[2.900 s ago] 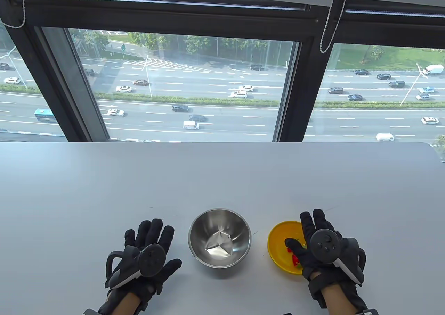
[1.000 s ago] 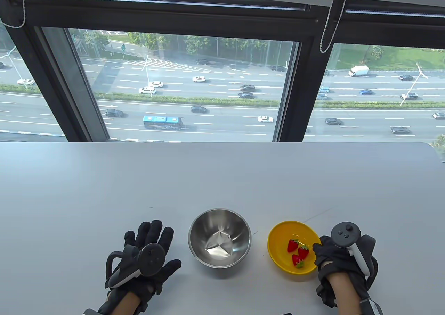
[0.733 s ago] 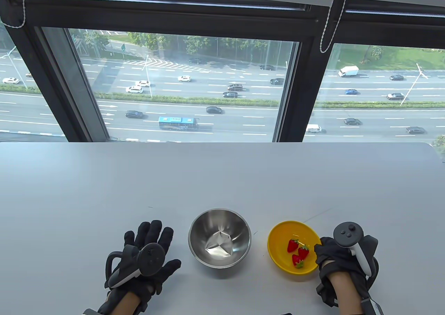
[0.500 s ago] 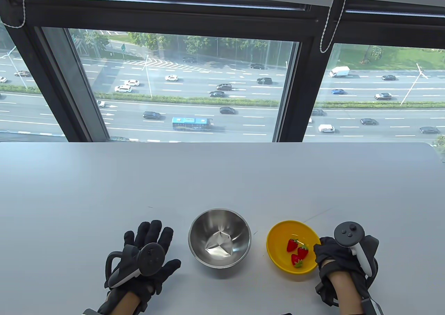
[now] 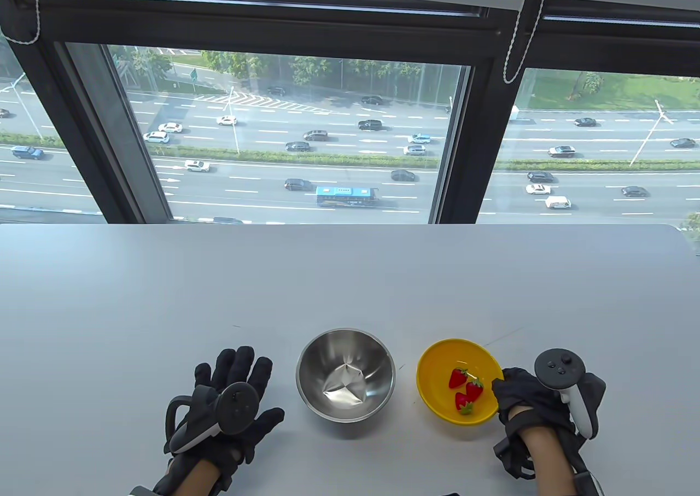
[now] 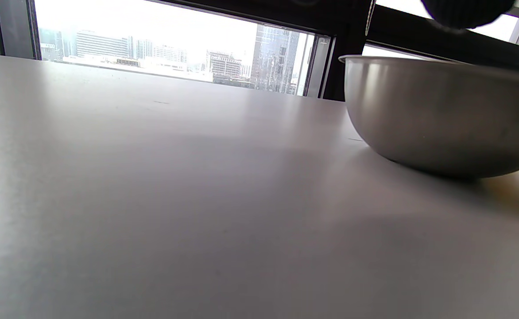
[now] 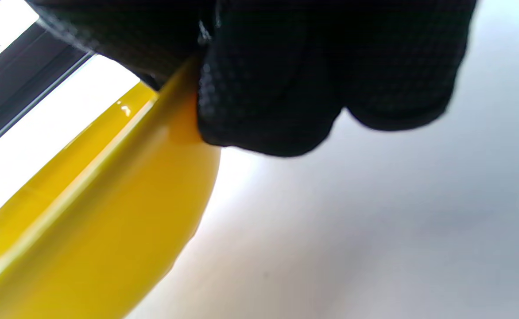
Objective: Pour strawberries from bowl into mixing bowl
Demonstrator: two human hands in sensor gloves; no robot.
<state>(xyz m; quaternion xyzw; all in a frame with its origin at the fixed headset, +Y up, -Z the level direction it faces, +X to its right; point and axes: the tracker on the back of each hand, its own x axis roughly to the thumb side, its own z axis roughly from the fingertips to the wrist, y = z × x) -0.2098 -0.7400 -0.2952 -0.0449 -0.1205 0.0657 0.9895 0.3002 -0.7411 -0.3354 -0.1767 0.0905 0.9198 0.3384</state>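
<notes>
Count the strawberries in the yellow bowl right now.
3, all in the yellow bowl: one farthest from the person, one beside it, one nearest. None looks hidden.

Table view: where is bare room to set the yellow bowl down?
Bare: the table between both bowls and the window. Crowded near edge: left hand, mixing bowl, yellow bowl gripped by right hand, with narrow gaps.

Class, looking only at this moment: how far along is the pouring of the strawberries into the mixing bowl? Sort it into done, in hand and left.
Done: the right hand grips the yellow bowl at its right rim; in the right wrist view its fingers press the wall. In hand: the bowl looks just lifted and tilted. Left: all three strawberries are inside it, the steel mixing bowl holds none, and the left hand lies flat on the table.
</notes>
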